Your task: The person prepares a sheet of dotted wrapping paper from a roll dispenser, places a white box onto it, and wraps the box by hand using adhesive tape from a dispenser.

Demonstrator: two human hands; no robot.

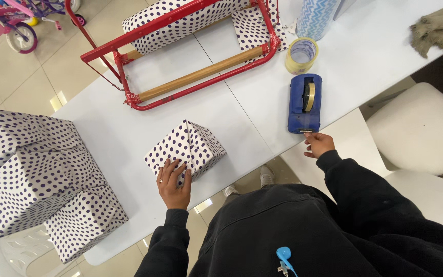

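A small box wrapped in white paper with purple dots (188, 147) stands on the white table (232, 107). My left hand (174, 183) lies flat against its near side, fingers spread, pressing the paper. My right hand (318, 144) is at the near end of a blue tape dispenser (304, 103), fingers pinched at the tape's cutting edge. Whether tape is between the fingers is too small to see.
A red paper-roll cutter frame (190, 56) holds a dotted paper roll at the back. A loose tape roll (301, 55) and a blue zigzag roll (316, 18) stand beyond the dispenser. Several wrapped boxes (32, 169) are stacked on a chair at left. White chair (421, 128) at right.
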